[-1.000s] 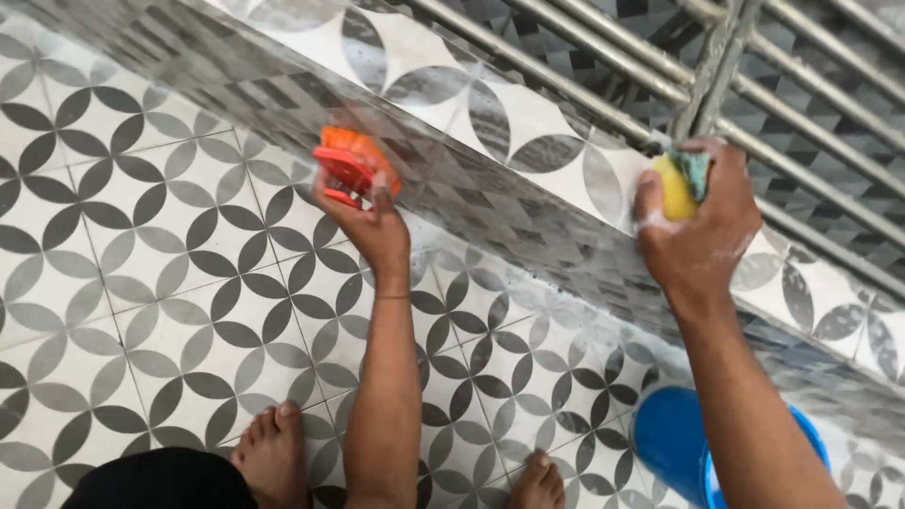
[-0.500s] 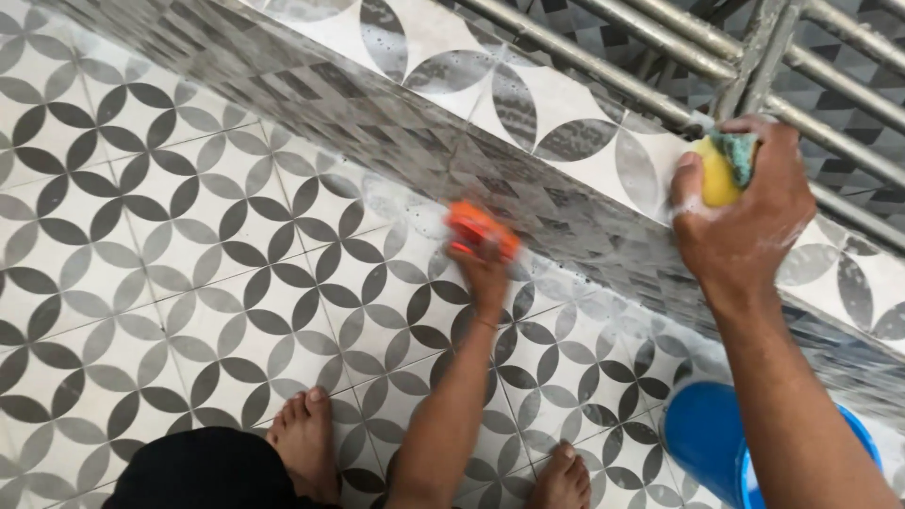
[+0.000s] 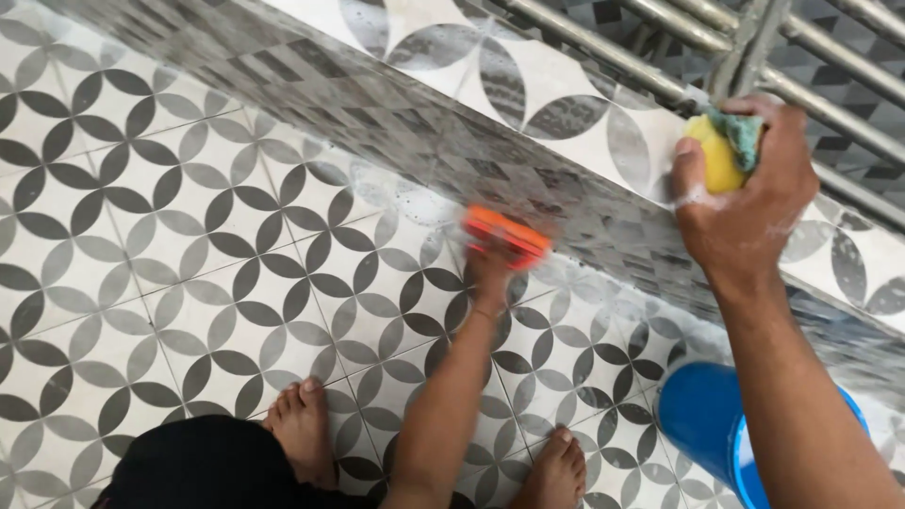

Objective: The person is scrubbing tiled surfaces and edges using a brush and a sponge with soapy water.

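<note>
My left hand [image 3: 489, 274] is closed around an orange scrub brush [image 3: 505, 235], pressed where the patterned floor tiles [image 3: 236, 245] meet the dark grey riser of a step [image 3: 377, 118]. The brush looks blurred. My right hand [image 3: 754, 212] grips a yellow sponge with a green scouring side [image 3: 724, 151] on top of the tiled ledge [image 3: 566, 104], right against a metal railing [image 3: 603, 52]. Soapy foam clings to that hand, and the tiles around the brush look wet.
A blue bucket [image 3: 702, 415] stands on the floor at the lower right, beside my right forearm. My bare feet [image 3: 302, 424] [image 3: 556, 467] rest on the tiles at the bottom edge, with dark clothing [image 3: 207, 467] at the lower left. Behind the ledge run grey railing bars.
My left hand has slid the orange brush to the right along the foot of the riser. My right hand has stayed on the ledge by the railing, still holding the sponge.
</note>
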